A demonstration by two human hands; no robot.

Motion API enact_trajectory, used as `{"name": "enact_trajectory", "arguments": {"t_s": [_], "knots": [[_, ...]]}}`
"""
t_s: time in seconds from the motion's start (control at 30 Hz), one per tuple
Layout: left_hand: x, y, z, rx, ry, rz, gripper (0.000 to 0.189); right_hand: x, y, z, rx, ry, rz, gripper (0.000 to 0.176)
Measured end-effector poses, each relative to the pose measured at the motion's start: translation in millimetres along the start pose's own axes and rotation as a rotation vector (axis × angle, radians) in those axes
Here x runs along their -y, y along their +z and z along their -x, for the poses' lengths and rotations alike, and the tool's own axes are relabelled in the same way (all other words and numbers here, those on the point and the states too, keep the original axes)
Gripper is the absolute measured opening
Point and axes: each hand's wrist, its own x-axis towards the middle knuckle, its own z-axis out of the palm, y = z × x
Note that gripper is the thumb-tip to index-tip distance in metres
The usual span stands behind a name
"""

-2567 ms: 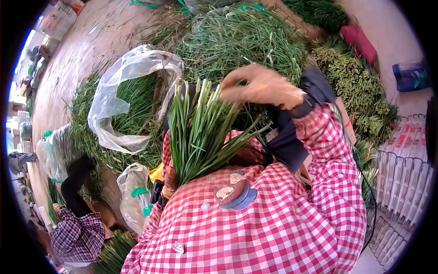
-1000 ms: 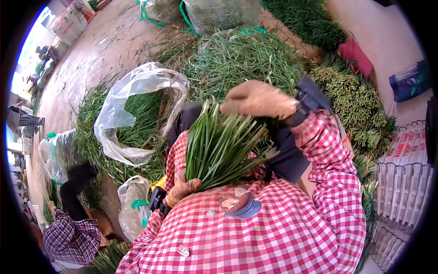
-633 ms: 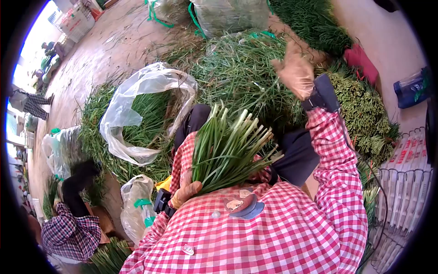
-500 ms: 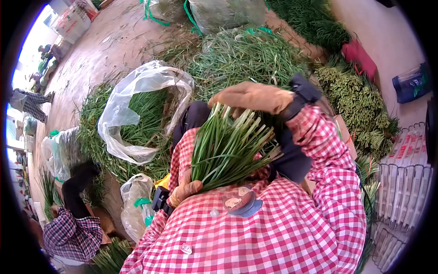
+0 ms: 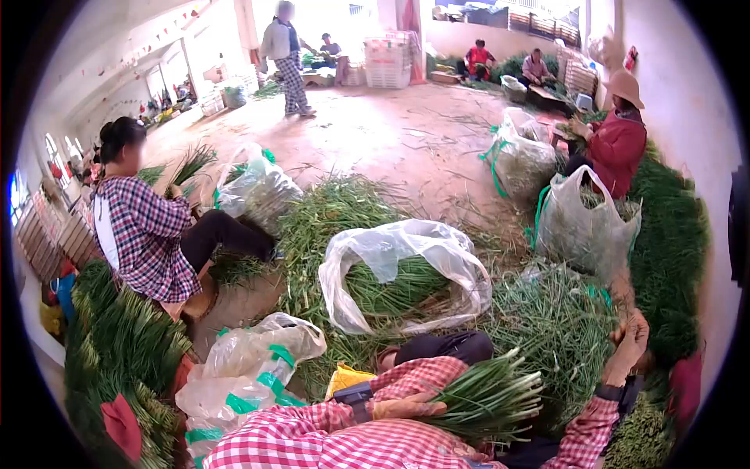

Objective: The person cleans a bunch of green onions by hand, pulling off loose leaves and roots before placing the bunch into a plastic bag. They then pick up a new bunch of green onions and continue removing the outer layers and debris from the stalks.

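- Showing more of the floor (image 5: 351,133) than half a second earlier, the view now takes in co-workers (image 5: 144,227) at left, rear and right.
- The pile (image 5: 558,324) of loose green stems spreads in front of the person, toward the right side.
- The bag (image 5: 469,273) lies left of this pile, its mouth around more green stems.
- The right arm (image 5: 582,434) extends outward, forearm angled up and away from the body; earlier it crossed above the bunch (image 5: 488,399).
- The left arm (image 5: 312,418) reaches across the body's front.
- The bunch lies before the lap, pale ends pointing right.
- The left hand (image 5: 410,408) is clamped around the bunch's green end.
- The right hand (image 5: 627,348), well apart from the left, is at the pile's right edge, fingers bent; cannot tell whether it grips anything.
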Motion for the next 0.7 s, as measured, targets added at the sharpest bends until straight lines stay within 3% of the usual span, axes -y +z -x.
{"name": "enact_trajectory", "arguments": {"t_s": [0.07, 0.1, 0.13, 0.17, 0.2, 0.23, 0.3, 0.33, 0.37, 0.43, 0.47, 0.53, 0.57, 0.6, 0.63, 0.67, 0.7], "knots": [[38, -34, -20, -0.002, -0.037, -0.081, 0.061, 7, 5, -6, -0.011, 0.089, 0.205, 0.019], [52, -45, -28, -0.022, -0.048, -0.154, 0.059, -10, 13, -5, 0.448, -0.107, 0.8, 0.025], [49, -45, -29, 0.011, -0.037, -0.14, 0.06, 1, 34, 29, 0.647, 0.262, 0.446, 0.03], [45, -43, -29, 0.041, -0.028, -0.124, 0.06, 12, 56, 62, 0.721, 0.674, 0.166, 0.034], [41, -40, -27, 0.07, -0.021, -0.107, 0.06, 8, 64, 83, 0.935, 0.384, 0.294, 0.037], [35, -34, -24, 0.098, -0.014, -0.085, 0.061, 6, 78, 97, 1.02, 0.319, 0.104, 0.04], [23, -19, -18, 0.16, -0.016, -0.032, 0.061, 33, 81, 104, 0.95, 0.556, 0.031, 0.041], [16, -12, -14, 0.192, -0.02, -0.006, 0.062, 9, 76, 97, 0.9, 0.386, 0.056, 0.043], [13, -10, -15, 0.187, 0.013, 0.021, 0.057, -5, 71, 95, 0.873, 0.423, -0.189, 0.042], [10, -19, -17, 0.063, 0.206, -0.017, 0.047, 6, 55, 91, 0.752, 0.535, -0.218, 0.039], [13, -27, -21, -0.063, 0.371, -0.165, 0.042, 6, 45, 85, 0.794, 0.5, -0.371, 0.033], [33, -48, -34, -0.46, 0.713, -0.935, 0.032, 13, 9, 72, 0.749, 0.471, -0.644, 0.023], [43, -51, -41, -0.636, 0.794, -1.203, 0.028, 17, -14, 74, 0.683, 0.448, -0.768, 0.02], [60, -68, -34, -0.541, 0.708, -0.741, 0.036, 38, -12, 87, 0.112, 0.281, -0.158, 0.026], [54, -54, -28, -0.423, 0.579, -0.421, 0.042, 44, -14, 75, 0.258, -0.007, 0.375, 0.033], [48, -40, -22, -0.344, 0.449, -0.029, 0.048, 25, -20, 72, 0.139, -0.326, 0.736, 0.031], [43, -25, -16, -0.333, 0.319, 0.313, 0.055, 18, -22, 86, 0.159, -0.376, 0.802, 0.03]]}}
